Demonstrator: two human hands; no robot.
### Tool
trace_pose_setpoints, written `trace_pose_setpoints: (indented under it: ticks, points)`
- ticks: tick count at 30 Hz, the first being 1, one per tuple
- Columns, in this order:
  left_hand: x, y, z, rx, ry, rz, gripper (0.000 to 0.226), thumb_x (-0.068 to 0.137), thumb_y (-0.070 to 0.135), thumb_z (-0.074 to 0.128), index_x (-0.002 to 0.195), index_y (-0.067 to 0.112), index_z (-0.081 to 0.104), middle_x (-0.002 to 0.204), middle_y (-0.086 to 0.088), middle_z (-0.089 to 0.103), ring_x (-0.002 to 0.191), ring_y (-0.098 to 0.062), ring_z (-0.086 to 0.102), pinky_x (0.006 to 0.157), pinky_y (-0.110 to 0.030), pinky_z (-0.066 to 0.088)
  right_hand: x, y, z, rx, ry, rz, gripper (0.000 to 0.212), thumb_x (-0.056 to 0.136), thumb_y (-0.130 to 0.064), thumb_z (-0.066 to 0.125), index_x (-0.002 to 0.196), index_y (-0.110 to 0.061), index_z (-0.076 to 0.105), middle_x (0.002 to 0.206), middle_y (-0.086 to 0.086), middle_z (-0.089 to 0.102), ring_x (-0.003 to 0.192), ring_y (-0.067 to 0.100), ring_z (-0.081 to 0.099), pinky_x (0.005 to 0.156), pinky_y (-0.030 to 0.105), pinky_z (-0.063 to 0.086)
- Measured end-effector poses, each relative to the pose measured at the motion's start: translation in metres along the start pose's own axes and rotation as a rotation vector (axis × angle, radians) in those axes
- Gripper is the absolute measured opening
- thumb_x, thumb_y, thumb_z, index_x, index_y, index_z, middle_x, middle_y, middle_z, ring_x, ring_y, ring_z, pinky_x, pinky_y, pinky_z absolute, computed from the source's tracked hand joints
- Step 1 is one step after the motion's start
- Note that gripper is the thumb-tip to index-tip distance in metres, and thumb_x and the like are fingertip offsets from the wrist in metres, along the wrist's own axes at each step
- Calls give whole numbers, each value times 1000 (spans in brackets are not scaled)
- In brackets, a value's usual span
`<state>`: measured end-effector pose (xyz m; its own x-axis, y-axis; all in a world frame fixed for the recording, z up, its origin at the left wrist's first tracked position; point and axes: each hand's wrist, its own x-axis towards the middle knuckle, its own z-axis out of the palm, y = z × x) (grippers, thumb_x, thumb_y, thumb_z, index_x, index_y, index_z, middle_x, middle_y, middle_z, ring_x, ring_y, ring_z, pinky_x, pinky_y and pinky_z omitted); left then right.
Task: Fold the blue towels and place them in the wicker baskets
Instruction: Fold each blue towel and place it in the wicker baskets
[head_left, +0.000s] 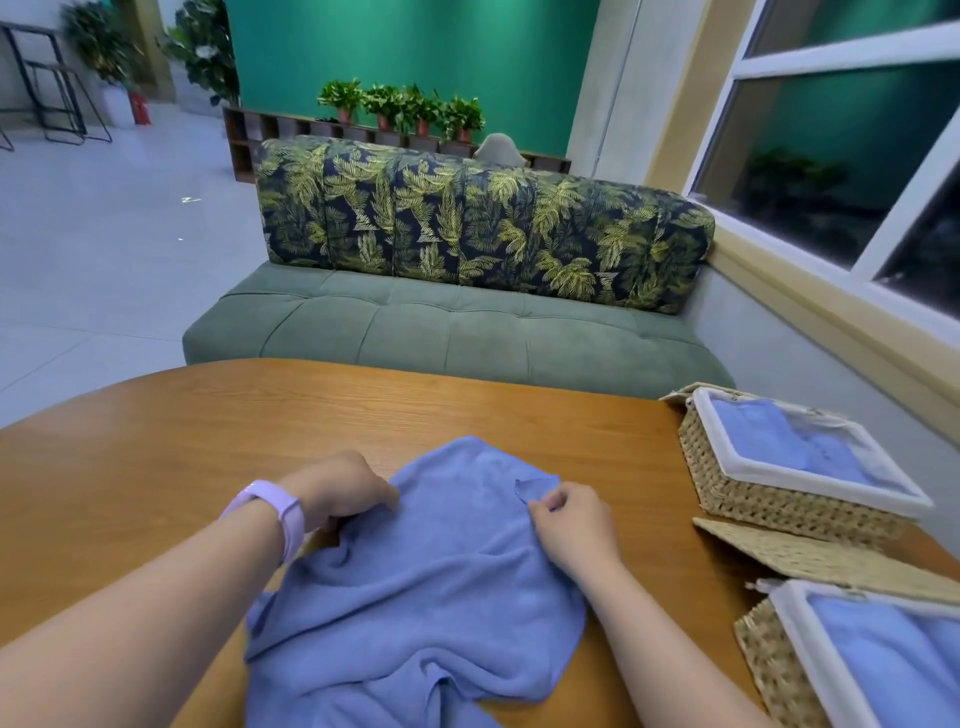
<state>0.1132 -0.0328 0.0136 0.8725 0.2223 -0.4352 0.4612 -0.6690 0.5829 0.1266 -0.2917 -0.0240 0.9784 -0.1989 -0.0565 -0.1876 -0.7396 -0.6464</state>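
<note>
A rumpled blue towel (426, 582) lies spread on the wooden table (156, 457) in front of me. My left hand (343, 491), with a lilac wristband, pinches the towel's left edge. My right hand (571, 519) pinches a fold near the towel's upper right corner. Two wicker baskets with white liners stand at the right: the far basket (769, 501) holds folded blue towels (779, 441), and the near basket (774, 660) at the bottom right also holds a blue towel (893, 665).
A flat wicker lid (810, 558) lies between the two baskets. Beyond the table's far edge stands a green sofa (441, 322) with a leaf-patterned back. A window wall runs along the right. Tiled floor with stools and plants is at the far left.
</note>
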Motion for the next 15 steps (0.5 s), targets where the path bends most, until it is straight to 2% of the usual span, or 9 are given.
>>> trace_pose_setpoints:
  ticks: [2,3,5,7,9,11,13,15]
  points:
    - [-2,3,0,-111,28,137,18,76,21,70,65,16,57,60,-2,52,55,-18,43,48,-24,27,7,3,-4,138,45,35,28,88,-20,59,61,-17,55,62,-2,59,68,25,56,66,34,47]
    - [-4,5,0,-226,57,211,23,80,13,65,63,18,50,59,0,46,56,-17,38,49,-26,24,11,5,-6,199,74,40,29,90,-18,59,61,-17,55,62,-1,59,67,25,55,65,35,45]
    - [-9,2,1,-425,188,342,37,84,-3,52,62,21,36,58,2,31,58,-14,25,52,-30,17,18,8,-9,321,141,59,26,95,-15,56,70,-13,56,73,0,62,71,23,56,62,34,41]
    - [-12,-6,-2,-539,329,419,38,81,-12,45,63,19,30,61,1,25,59,-11,20,55,-32,16,25,12,-12,368,208,81,20,98,-14,50,80,-9,57,87,0,64,79,23,58,63,33,39]
    - [-15,-18,-5,-499,368,495,23,73,-7,40,63,12,32,63,-2,29,59,-9,22,58,-31,18,31,16,-15,333,209,87,16,98,-15,47,89,-8,58,88,-1,63,87,26,60,68,33,42]
    - [-17,-24,-7,-355,338,528,8,59,5,36,63,12,34,60,0,32,57,-9,23,53,-27,19,33,13,-17,269,160,68,14,98,-19,52,103,-8,58,93,0,61,92,27,59,72,33,42]
    - [-14,-30,-6,-200,328,446,11,62,4,39,61,15,39,53,2,36,52,-12,27,48,-26,21,29,7,-15,132,208,-50,21,96,-21,56,114,-11,55,108,4,57,102,27,56,81,35,44]
    - [-8,-33,-3,-89,354,276,17,73,0,47,63,13,49,54,-1,48,53,-19,40,50,-29,30,19,-4,-10,-14,278,-276,21,92,-18,57,113,-14,58,113,5,55,106,27,54,89,39,46]
